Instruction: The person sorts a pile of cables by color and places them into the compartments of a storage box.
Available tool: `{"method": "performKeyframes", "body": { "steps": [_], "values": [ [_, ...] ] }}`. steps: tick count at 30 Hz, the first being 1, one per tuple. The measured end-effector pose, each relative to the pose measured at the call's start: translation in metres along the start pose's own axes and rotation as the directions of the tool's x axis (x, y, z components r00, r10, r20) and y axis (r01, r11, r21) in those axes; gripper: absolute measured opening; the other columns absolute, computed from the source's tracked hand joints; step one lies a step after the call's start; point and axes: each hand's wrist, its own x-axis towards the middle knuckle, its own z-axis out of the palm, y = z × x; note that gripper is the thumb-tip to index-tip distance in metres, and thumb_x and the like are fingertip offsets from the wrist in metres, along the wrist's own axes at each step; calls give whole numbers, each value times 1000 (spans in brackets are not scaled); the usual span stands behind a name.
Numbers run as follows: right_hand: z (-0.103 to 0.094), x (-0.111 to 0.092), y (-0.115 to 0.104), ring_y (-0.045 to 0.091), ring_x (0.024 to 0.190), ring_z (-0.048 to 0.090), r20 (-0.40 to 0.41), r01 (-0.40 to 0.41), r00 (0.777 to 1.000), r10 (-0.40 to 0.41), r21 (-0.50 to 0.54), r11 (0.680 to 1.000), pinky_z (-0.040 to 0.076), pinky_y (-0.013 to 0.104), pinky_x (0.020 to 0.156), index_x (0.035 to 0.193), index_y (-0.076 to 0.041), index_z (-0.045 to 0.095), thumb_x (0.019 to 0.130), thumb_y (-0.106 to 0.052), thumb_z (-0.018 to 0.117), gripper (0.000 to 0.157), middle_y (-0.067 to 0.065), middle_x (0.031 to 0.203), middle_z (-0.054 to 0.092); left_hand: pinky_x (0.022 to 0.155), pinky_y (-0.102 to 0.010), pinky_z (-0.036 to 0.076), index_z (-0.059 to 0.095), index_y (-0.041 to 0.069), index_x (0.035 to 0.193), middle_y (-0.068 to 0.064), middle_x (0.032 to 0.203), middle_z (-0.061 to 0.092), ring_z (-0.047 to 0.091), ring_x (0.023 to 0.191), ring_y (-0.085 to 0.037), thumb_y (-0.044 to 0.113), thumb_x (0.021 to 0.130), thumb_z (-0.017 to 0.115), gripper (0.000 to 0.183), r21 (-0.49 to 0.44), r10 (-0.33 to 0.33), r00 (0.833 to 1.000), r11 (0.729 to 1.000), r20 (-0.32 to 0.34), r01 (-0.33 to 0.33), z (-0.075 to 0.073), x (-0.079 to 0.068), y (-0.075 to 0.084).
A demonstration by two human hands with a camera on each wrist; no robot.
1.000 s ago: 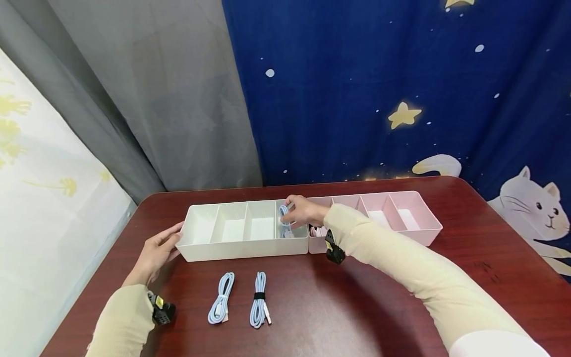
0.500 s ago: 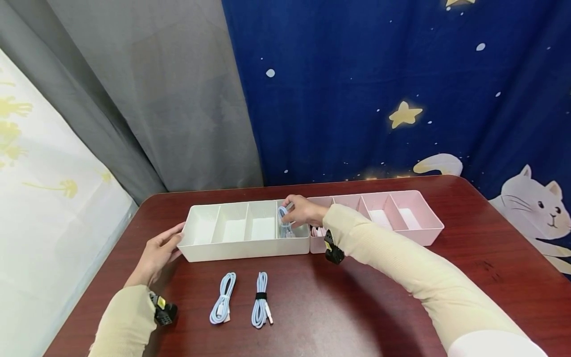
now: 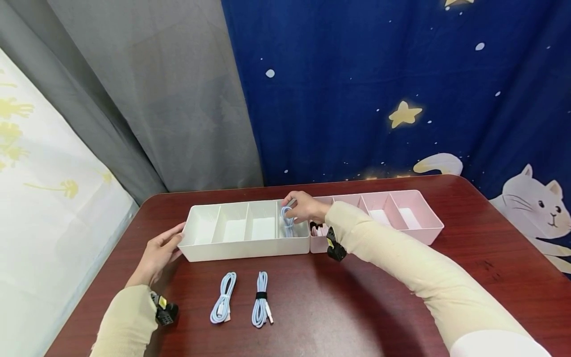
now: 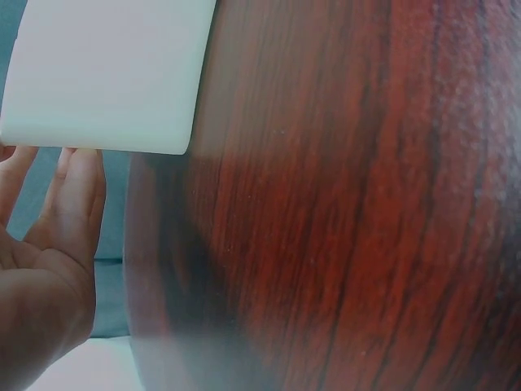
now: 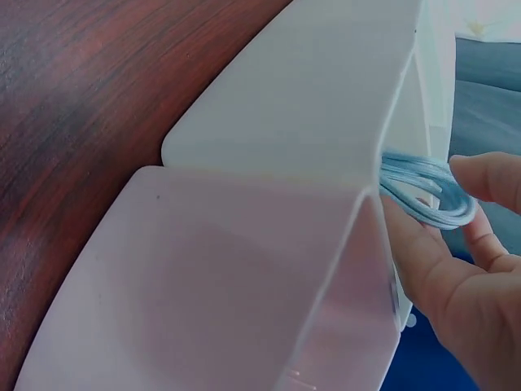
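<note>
— Left edge of the table (image 3: pixel 325 312)?
— The left hand (image 3: pixel 153 255), fingers extended, touching the left end of a white organizer (image 3: pixel 250 249)
— And next?
— Towards the near edge, a coiled light-blue cable (image 3: pixel 223 298), then a black-strapped cable (image 3: pixel 260 303)
— Further right?
— In the white organizer's rightmost compartment, a third cable (image 3: pixel 288 227), pinched by the right hand (image 3: pixel 305 207); adjoining, a pink organizer (image 3: pixel 421 236) towards the far edge

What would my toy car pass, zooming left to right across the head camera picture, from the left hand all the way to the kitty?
Left hand → first blue cable → second blue cable, with the black strap → right hand → printed kitty.
</note>
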Motion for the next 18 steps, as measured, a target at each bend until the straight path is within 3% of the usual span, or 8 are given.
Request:
{"method": "performKeyframes", "body": {
  "steps": [6,15,18],
  "values": [
    [-7,-2,-3,22,85,52,18,3,1000,-3,5,1000,50,40,76,109,4,47,81,6,56,29,17,101,49,75,-16,46,30,11,139,-17,138,30,50,86,9,39,92,44,57,-15,1,1000,1000,6,-1,0,-1,0],
    [-10,-3,-5,33,96,53,32,19,999,-20,15,1000,49,40,77,114,7,45,83,6,52,31,16,94,51,76,-16,46,30,11,139,-17,138,31,50,86,9,38,92,44,56,-10,-3,1000,1000,0,3,0,-1,1],
    [-12,-5,-6,31,95,52,24,29,999,-29,2,1000,50,39,76,114,7,45,83,6,53,32,16,95,51,76,-17,46,30,12,139,-16,138,30,50,86,9,39,91,44,56,-10,-7,1000,1000,1,7,0,-1,1]
  ]
}}
